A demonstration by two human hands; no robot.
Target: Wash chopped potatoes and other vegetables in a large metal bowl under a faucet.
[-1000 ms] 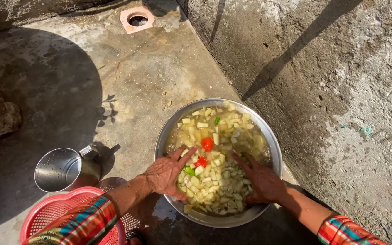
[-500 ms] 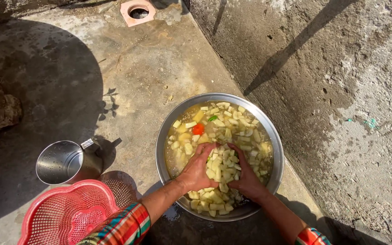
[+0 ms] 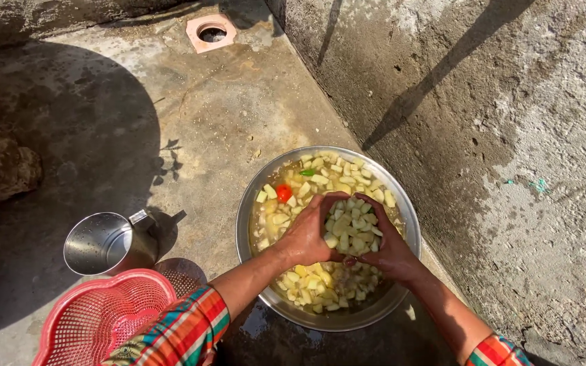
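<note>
Your left hand (image 3: 308,235) and right hand (image 3: 389,247) are cupped together, grasping a heap of chopped vegetable pieces (image 3: 350,224) over the steel bowl (image 3: 249,203). The bowl sits on the concrete floor (image 3: 225,108), near a steel mug (image 3: 103,242) and red basket (image 3: 103,315).

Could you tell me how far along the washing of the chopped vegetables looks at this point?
Done: the pale vegetable pieces are cut and sit in cloudy water in the steel bowl. In hand: the left hand and right hand cup a heaped scoop of pieces above the water. Left: the red colander holds nothing.
</note>
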